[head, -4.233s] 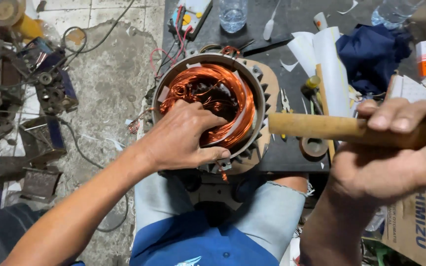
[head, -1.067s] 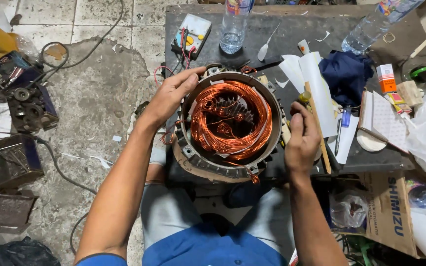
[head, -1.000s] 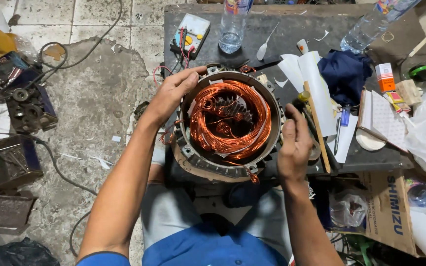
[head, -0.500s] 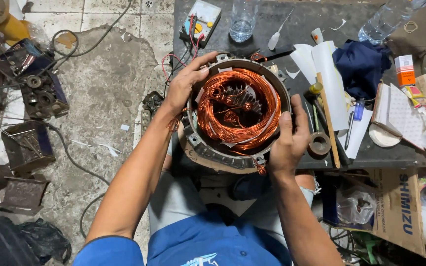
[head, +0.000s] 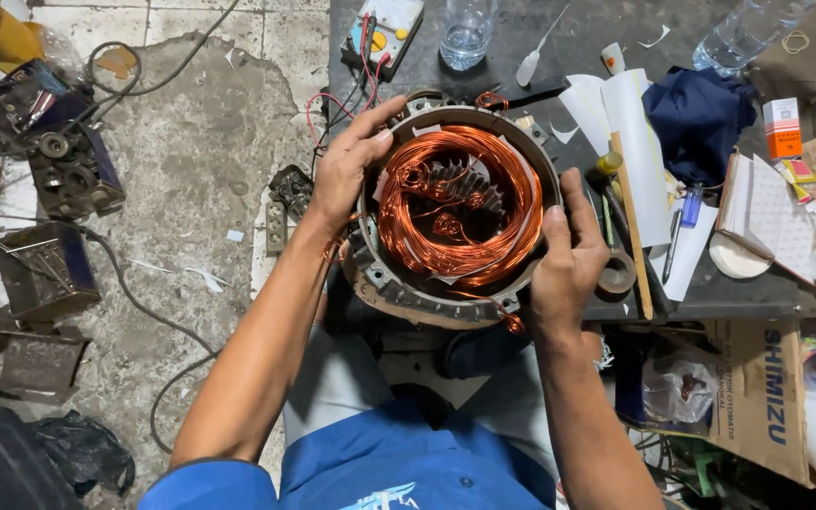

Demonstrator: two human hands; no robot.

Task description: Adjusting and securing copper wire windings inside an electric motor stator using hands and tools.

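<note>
Both-handed grip now: left hand spread wide, fingers curved over the upper-left rim of the motor stator; right hand cupped on its right rim, thumb on the edge. Stator sits at the dark workbench edge above the lap, copper windings facing up.

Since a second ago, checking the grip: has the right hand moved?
Yes. The right hand left the wooden stick and shifted onto the stator rim.
</note>
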